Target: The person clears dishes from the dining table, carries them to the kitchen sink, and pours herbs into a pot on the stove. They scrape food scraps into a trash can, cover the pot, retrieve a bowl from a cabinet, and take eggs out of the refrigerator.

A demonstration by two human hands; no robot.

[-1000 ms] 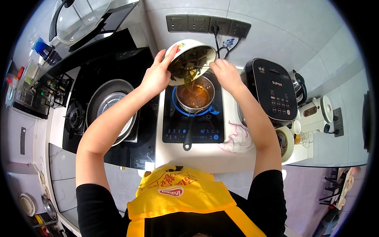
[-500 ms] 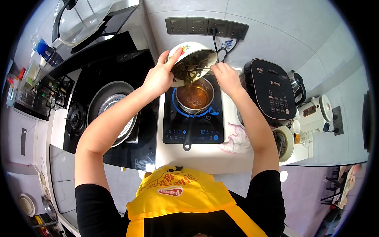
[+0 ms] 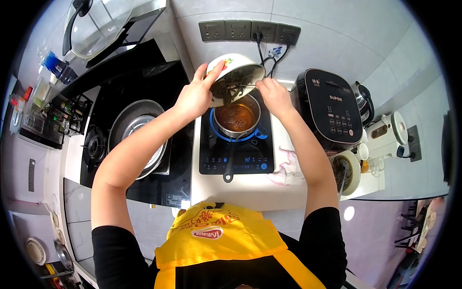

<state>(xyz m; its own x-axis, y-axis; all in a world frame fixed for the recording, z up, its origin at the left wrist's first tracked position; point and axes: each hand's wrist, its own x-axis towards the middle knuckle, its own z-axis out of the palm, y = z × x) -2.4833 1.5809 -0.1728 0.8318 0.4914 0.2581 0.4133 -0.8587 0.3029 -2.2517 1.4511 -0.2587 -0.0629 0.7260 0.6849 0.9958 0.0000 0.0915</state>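
Gripping bowl point(image 3: 240, 60) above pot point(image 3: 258, 116), left hand point(image 3: 195, 97) faces right hand point(image 3: 276, 96) pinching utensil point(image 3: 250, 85) near cooker point(image 3: 336, 108).

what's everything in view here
cooktop: 1, black, on counter
saucepan: 1, silver, on cooktop
liquid: 1, brown, in saucepan
bowl: 1, white, tilted over saucepan
strands: uncountable, dark, in bowl
utensil: 1 visible, colour unclear, across bowl
gas stove: 1, black, left
pan: 1, dark grey, on gas stove
glass lid: 1, clear, upper left
socket panels: 4, dark grey, on wall
SUPOR cooker: 1, black, right of cooktop
kettle: 1, silver-black, right
cloth: 1, white and pink, on counter
tub: 1, cream, right
smaller items: uncounted, mixed, edges
apron: 1, yellow, on person
left hand: 1, bare, gripping bowl
right hand: 1, bare, holding utensil
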